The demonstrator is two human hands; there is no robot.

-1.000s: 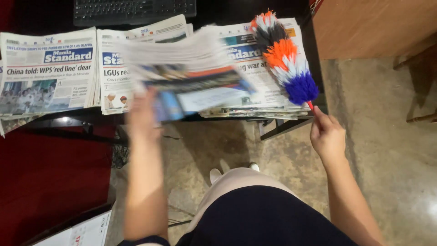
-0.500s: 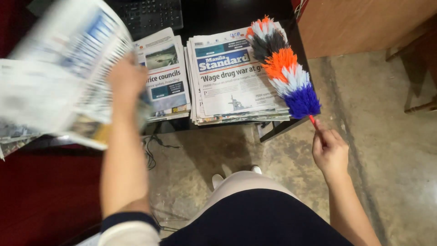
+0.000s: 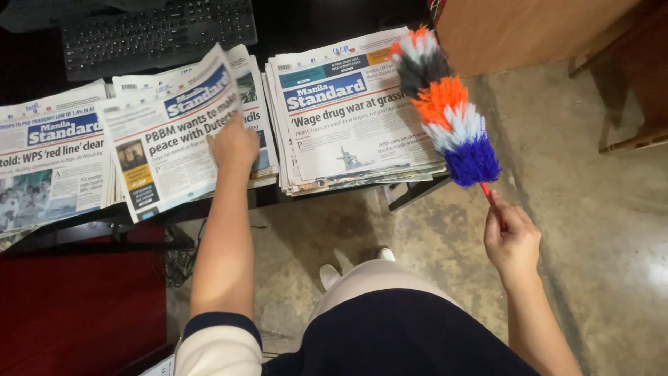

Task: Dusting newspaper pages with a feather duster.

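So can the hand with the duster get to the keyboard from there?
Probably not easily. The right hand is shut on the feather duster, low by the floor. The keyboard lies far across the desk, behind the newspaper stacks, nearer the left hand.

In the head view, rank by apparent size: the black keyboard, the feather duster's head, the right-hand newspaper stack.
1. Right-hand newspaper stack, largest.
2. Black keyboard, partly cut off at the frame top.
3. Feather duster head, smallest.
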